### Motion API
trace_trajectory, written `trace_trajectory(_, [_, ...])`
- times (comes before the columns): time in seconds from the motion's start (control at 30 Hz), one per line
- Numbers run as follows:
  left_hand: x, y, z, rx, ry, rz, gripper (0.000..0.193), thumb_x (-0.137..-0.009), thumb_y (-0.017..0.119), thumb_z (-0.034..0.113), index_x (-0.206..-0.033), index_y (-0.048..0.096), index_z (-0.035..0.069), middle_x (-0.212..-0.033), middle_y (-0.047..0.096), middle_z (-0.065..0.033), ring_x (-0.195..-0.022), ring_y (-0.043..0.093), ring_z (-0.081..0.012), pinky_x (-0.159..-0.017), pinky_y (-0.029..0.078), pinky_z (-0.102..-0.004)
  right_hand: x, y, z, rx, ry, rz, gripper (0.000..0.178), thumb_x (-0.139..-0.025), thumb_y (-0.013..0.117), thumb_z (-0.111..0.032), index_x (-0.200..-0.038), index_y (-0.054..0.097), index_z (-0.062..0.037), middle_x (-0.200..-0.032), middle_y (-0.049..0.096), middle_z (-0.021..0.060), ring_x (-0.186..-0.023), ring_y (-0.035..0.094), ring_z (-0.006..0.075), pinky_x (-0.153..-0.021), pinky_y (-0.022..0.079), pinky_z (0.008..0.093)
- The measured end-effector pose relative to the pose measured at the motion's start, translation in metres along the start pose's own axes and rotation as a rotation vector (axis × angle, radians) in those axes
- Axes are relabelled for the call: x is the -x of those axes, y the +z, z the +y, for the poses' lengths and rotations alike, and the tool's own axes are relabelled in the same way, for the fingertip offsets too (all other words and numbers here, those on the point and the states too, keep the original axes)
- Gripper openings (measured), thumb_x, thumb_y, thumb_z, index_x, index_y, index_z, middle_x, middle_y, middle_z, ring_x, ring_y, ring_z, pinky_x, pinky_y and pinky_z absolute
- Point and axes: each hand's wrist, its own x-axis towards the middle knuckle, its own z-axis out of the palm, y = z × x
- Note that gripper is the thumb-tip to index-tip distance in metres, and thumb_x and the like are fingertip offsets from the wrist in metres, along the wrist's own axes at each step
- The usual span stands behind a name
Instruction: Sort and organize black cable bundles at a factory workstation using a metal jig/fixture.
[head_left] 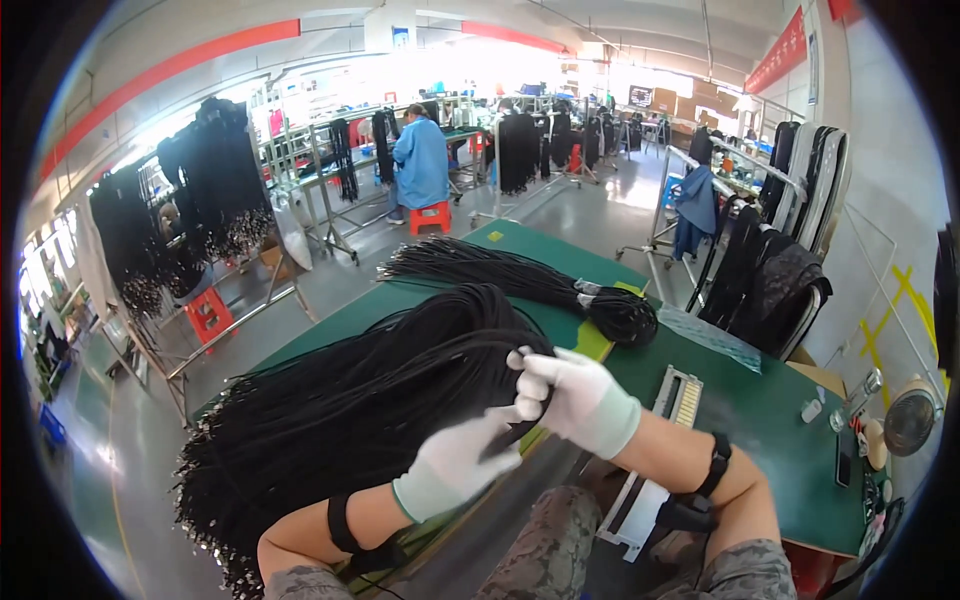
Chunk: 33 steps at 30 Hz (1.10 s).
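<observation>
A large heap of thin black cables [380, 400] spreads over the left part of the green table, its shiny connector ends fanned toward the left edge. Both my hands wear white gloves. At the folded right end of the heap, my right hand [580, 398] has its fingers curled around some of the cables. Just below and to the left, my left hand [462, 462] closes on a dark strand of them between thumb and fingers. Behind the heap lies a second black cable bundle [480, 265], bound with a pale tie near its coiled right end.
The green table [760, 440] carries a white-grey slotted fixture [683, 398] right of my hands. A small fan [910, 420] stands at the right edge. Racks of hanging cables [215, 180] stand at left. Farther off, a person in blue [421, 165] sits on a red stool [430, 217].
</observation>
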Motion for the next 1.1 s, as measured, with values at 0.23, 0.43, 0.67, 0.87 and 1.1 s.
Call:
trace_trajectory(0.23, [0.0,-0.059,0.002,-0.627,0.449,0.804,0.02,-0.065,0.07,0.017,-0.085,0.069,0.017,-0.118,0.055,-0.007,-0.106,0.052,-0.0341,-0.103,0.03,-0.0519,-0.012,0.063,-0.028,0.582,0.044,-0.018,0.026,-0.09,0.059,-0.02,-0.106,0.056,0.0011,-0.059,0.047,-0.0018,-0.045,0.047,0.0102,-0.066,0.053,0.0338])
trace_trajectory(0.43, [0.013,-0.069,-0.062,0.063,0.047,0.565,0.022,-0.07,0.068,0.014,-0.091,0.071,0.02,-0.102,0.06,-0.0093,-0.106,0.05,-0.0368,-0.105,0.03,-0.0494,0.03,0.152,-0.02,1.13,-0.084,-0.295,0.026,-0.089,0.058,-0.022,-0.092,0.057,0.0039,-0.058,0.054,0.0019,-0.049,0.054,0.0096,-0.06,0.05,0.0274])
trace_trajectory(0.67, [0.091,-0.139,-0.057,-1.005,0.037,0.675,0.032,-0.065,0.064,0.001,-0.091,0.072,0.017,-0.087,0.056,-0.0126,-0.104,0.05,-0.0379,-0.096,0.037,-0.0452,0.089,0.13,-0.06,0.758,-0.419,-0.046,0.022,-0.093,0.052,-0.022,-0.09,0.055,0.0001,-0.054,0.042,-0.0042,-0.045,0.047,0.0078,-0.062,0.053,0.0303])
trace_trajectory(0.87, [0.18,-0.259,-0.103,-1.147,-0.169,0.871,0.025,-0.069,0.064,0.004,-0.093,0.069,0.01,-0.088,0.057,-0.013,-0.097,0.052,-0.0355,-0.091,0.039,-0.0435,0.133,0.041,-0.082,0.327,-0.523,0.071,0.025,-0.097,0.047,-0.025,-0.096,0.055,-0.0005,-0.053,0.031,-0.0076,-0.043,0.036,0.0073,-0.064,0.053,0.036])
trace_trajectory(1.1, [0.149,-0.277,-0.086,-1.453,0.133,0.734,0.016,-0.073,0.063,0.007,-0.087,0.07,0.007,-0.082,0.058,-0.012,-0.087,0.055,-0.0326,-0.078,0.043,-0.0405,0.184,-0.05,-0.058,0.413,-0.293,0.461,0.021,-0.096,0.051,-0.023,-0.096,0.055,-0.0022,-0.054,0.027,-0.0093,-0.044,0.031,0.0066,-0.06,0.049,0.0339])
